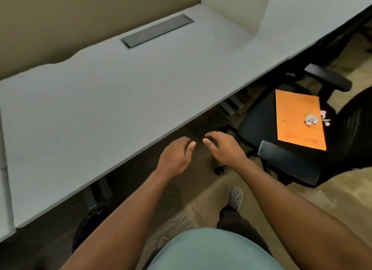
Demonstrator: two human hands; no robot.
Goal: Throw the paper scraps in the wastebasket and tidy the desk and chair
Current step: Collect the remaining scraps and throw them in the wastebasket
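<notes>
A black office chair (259, 118) stands at the right, half under the white desk (112, 100). An orange envelope (298, 120) lies on its seat. Small crumpled paper scraps (312, 119) sit on the envelope's right edge and on the seat beside it. A dark wastebasket with a black liner (90, 225) stands under the desk at lower left, partly hidden by my left forearm. My left hand (177, 155) and my right hand (223, 147) hover side by side just below the desk's front edge, fingers loosely spread, holding nothing, well left of the chair.
A grey cable hatch (157, 31) is set into the desk top near the beige partition. The chair's armrests (330, 78) stick out at front and back. Desk legs (96, 193) stand beneath. Carpet lies underfoot, with my grey shoes (235, 195) on it.
</notes>
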